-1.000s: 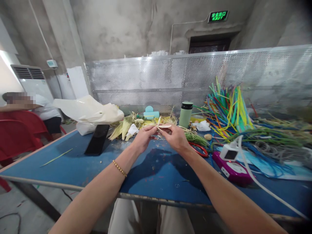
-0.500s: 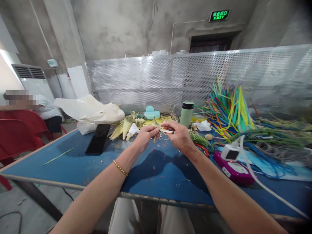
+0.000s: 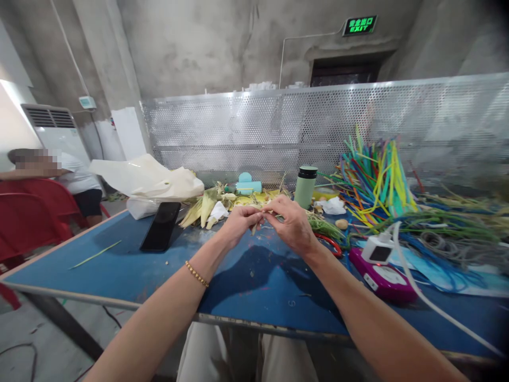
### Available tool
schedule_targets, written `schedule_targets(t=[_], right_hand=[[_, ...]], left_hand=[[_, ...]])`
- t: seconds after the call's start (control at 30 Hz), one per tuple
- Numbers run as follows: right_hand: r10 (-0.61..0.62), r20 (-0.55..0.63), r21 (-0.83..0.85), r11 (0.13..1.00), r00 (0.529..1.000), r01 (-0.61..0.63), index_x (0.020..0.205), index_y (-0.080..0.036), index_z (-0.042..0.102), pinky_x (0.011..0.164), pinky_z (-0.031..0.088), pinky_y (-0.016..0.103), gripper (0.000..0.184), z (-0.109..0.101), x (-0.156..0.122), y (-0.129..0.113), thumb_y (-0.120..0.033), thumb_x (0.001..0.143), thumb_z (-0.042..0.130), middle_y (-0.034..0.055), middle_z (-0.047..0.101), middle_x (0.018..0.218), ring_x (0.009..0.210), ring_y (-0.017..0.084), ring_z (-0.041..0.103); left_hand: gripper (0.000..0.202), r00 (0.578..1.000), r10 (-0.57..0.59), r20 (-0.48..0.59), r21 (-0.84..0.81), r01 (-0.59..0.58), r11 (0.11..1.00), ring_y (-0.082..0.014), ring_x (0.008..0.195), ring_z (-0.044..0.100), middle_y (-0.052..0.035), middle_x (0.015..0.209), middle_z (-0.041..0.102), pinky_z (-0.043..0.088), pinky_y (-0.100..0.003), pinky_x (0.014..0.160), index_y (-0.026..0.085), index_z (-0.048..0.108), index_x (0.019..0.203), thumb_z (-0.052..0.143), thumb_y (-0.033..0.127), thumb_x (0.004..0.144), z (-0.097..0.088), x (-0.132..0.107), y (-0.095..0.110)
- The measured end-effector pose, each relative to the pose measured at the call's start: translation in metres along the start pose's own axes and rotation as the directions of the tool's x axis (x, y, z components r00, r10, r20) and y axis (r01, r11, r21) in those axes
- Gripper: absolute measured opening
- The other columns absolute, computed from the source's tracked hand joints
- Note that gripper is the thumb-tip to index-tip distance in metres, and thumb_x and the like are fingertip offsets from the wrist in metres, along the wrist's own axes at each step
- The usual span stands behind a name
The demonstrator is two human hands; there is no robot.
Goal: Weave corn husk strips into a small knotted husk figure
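My left hand (image 3: 237, 223) and my right hand (image 3: 290, 223) meet above the blue table (image 3: 119, 265), fingers pinched together on a small pale strip of corn husk (image 3: 254, 227) that shows between them. Most of the strip is hidden by my fingers. A gold bead bracelet (image 3: 196, 273) sits on my left wrist. Just behind my hands lies a pile of corn husks (image 3: 210, 204).
A black phone (image 3: 160, 226) leans by a white bag (image 3: 147, 180). A green flask (image 3: 305, 187), teal item (image 3: 245, 185), red scissors (image 3: 328, 243), purple device with white charger (image 3: 379, 268) and colourful strips (image 3: 374, 175) crowd the right. A person sits far left by red chairs (image 3: 27, 217).
My hands have drawn closer together and lowered a little; the pale strip, held out flat a second ago, is now mostly tucked inside my fingers.
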State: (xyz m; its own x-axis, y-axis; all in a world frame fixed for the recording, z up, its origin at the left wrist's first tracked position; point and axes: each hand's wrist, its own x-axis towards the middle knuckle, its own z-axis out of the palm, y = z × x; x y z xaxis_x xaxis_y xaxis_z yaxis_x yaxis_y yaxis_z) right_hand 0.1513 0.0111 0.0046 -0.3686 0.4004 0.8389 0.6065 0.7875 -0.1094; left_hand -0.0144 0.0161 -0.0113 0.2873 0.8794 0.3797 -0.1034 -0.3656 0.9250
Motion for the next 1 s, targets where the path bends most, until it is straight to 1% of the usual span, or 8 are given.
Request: schedule_targets(t=[0.1, 0.2, 0.33, 0.47, 0.53, 0.8, 0.9, 1.0], right_hand=[[-0.005, -0.026, -0.042, 0.999, 1.000, 0.004, 0.082, -0.019, 0.066, 0.073, 0.040, 0.032, 0.008, -0.0003, 0.0000, -0.0013, -0.021, 0.087, 0.060, 0.0052, 0.062, 0.082, 0.079, 0.019, 0.056], [0.019, -0.035, 0.016, 1.000, 0.999, -0.018, 0.077, -0.018, 0.063, 0.070, 0.040, 0.030, 0.010, 0.0008, 0.0003, -0.0012, -0.020, 0.086, 0.060, 0.0044, 0.059, 0.077, 0.074, 0.017, 0.054], [0.120, -0.024, 0.119, 0.986, 0.992, -0.116, 0.070, -0.017, 0.060, 0.063, 0.038, 0.028, 0.013, 0.0039, 0.0011, -0.0006, -0.018, 0.083, 0.062, 0.0023, 0.054, 0.070, 0.066, 0.015, 0.051], [0.191, 0.012, 0.164, 0.968, 0.981, -0.191, 0.066, -0.017, 0.059, 0.061, 0.037, 0.027, 0.016, 0.0063, 0.0015, -0.0003, -0.017, 0.082, 0.061, 0.0012, 0.051, 0.066, 0.064, 0.015, 0.049], [0.182, 0.009, 0.170, 0.969, 0.983, -0.180, 0.067, -0.017, 0.059, 0.061, 0.037, 0.028, 0.015, 0.0068, 0.0013, -0.0004, -0.016, 0.082, 0.060, 0.0011, 0.051, 0.067, 0.064, 0.015, 0.048], [0.061, -0.060, 0.138, 0.989, 0.996, -0.053, 0.074, -0.017, 0.058, 0.064, 0.039, 0.028, 0.011, 0.0091, -0.0025, -0.0042, -0.014, 0.084, 0.056, 0.0030, 0.053, 0.074, 0.069, 0.016, 0.050], [0.054, -0.065, 0.133, 0.990, 0.996, -0.045, 0.071, -0.018, 0.057, 0.062, 0.039, 0.028, 0.013, 0.0095, -0.0022, -0.0074, -0.015, 0.085, 0.056, 0.0023, 0.052, 0.072, 0.065, 0.015, 0.048], [0.067, -0.086, 0.152, 0.987, 0.994, -0.054, 0.070, -0.018, 0.057, 0.060, 0.039, 0.027, 0.014, 0.0097, -0.0010, -0.0092, -0.017, 0.085, 0.057, 0.0014, 0.052, 0.069, 0.062, 0.014, 0.048]], left_hand=[[0.026, 0.999, 0.006, -0.039, 0.041, -0.004, 0.999, -0.0084, 0.050, 0.044, -0.0015, 0.056, 0.055, 0.032, -0.023, 0.049, 0.011, 0.063, 0.067, 0.067, 0.036, 0.072, 0.0012, 0.0001, 0.0016], [0.025, 0.997, 0.037, -0.073, 0.129, -0.027, 0.991, -0.0084, 0.050, 0.043, -0.0005, 0.055, 0.054, 0.031, -0.022, 0.048, 0.012, 0.062, 0.065, 0.065, 0.035, 0.073, 0.0032, -0.0002, 0.0041], [0.023, 0.992, 0.073, -0.100, 0.275, -0.043, 0.960, -0.0079, 0.048, 0.042, 0.0013, 0.053, 0.052, 0.030, -0.022, 0.048, 0.013, 0.060, 0.061, 0.061, 0.032, 0.074, 0.0058, -0.0012, 0.0063], [0.022, 0.990, 0.079, -0.120, 0.336, -0.035, 0.941, -0.0074, 0.047, 0.041, 0.0016, 0.051, 0.052, 0.031, -0.022, 0.048, 0.014, 0.059, 0.060, 0.059, 0.030, 0.075, 0.0069, -0.0015, 0.0056], [0.022, 0.989, 0.073, -0.127, 0.337, -0.026, 0.941, -0.0072, 0.046, 0.040, 0.0016, 0.051, 0.052, 0.031, -0.022, 0.048, 0.014, 0.059, 0.059, 0.058, 0.029, 0.075, 0.0071, -0.0013, 0.0049], [0.018, 0.984, 0.070, -0.164, 0.279, -0.022, 0.960, -0.0073, 0.045, 0.041, 0.0024, 0.049, 0.052, 0.031, -0.022, 0.047, 0.013, 0.063, 0.061, 0.058, 0.025, 0.073, 0.0086, -0.0009, 0.0052], [0.017, 0.982, 0.077, -0.175, 0.257, -0.030, 0.966, -0.0076, 0.045, 0.041, 0.0024, 0.049, 0.052, 0.031, -0.022, 0.047, 0.013, 0.063, 0.060, 0.059, 0.024, 0.073, 0.0089, -0.0009, 0.0063], [0.019, 0.984, 0.074, -0.163, 0.178, -0.044, 0.983, -0.0078, 0.046, 0.041, 0.0019, 0.049, 0.051, 0.030, -0.022, 0.047, 0.013, 0.062, 0.059, 0.061, 0.027, 0.073, 0.0082, -0.0007, 0.0068]])
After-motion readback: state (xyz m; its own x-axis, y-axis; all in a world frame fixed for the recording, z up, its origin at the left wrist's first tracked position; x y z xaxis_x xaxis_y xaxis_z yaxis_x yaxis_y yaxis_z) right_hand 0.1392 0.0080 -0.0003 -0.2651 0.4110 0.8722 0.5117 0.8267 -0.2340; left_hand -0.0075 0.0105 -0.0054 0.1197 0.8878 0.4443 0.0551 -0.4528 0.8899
